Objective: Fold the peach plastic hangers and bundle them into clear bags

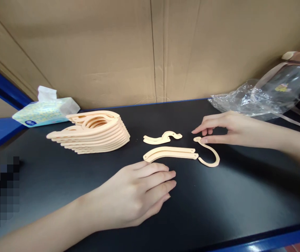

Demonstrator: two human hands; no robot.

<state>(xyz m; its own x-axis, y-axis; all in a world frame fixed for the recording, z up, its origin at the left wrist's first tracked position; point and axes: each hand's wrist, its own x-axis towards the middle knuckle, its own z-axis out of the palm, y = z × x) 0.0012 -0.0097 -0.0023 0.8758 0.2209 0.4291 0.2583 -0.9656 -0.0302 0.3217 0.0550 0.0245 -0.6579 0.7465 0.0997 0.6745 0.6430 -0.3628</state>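
My left hand (142, 190) lies flat on the black tabletop, fingers stretched out, just below a long curved cream hanger arm (171, 152). Part of that piece's left end is close to my knuckles. At the right, my right hand (222, 127) has thumb and index finger apart, the thumb at the eyelet end of a cream hanger hook (215, 157). A shorter wavy cream hanger piece (162, 137) rests above the long one. To the left stands a neat stack of folded cream plastic hangers (97, 134).
A tissue pack (47, 111) sits at the back left beside a blue frame post (5, 84). Crumpled clear plastic (244, 99) and a transparent bag (289, 82) lie at the back right. Cardboard (113, 52) stands upright behind the black table (234, 203).
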